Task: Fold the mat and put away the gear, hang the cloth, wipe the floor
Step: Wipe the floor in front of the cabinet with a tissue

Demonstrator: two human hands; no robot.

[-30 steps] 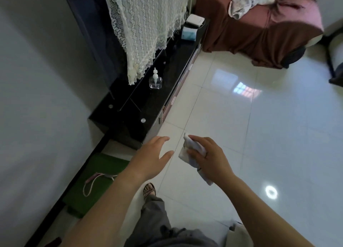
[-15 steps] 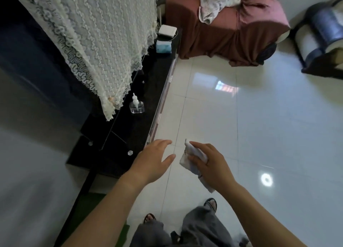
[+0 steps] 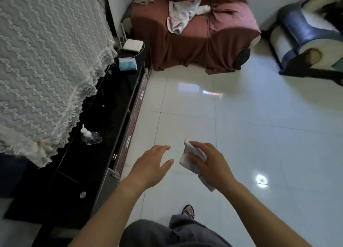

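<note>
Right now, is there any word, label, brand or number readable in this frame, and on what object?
No text can be read.
Blue tissue box on the black cabinet: any print is too blurred to read.
White flat box behind it: no legible marking.
Clear pump bottle: no readable label.
White cloth in the right hand: plain.

No text legible; the tissue box (image 3: 127, 64) print seems too blurred

black TV cabinet (image 3: 104, 120) | on it: pump bottle (image 3: 91, 136), tissue box (image 3: 127, 64), white box (image 3: 133, 45) | beyond its far end: brown-covered sofa (image 3: 194, 42)
</note>
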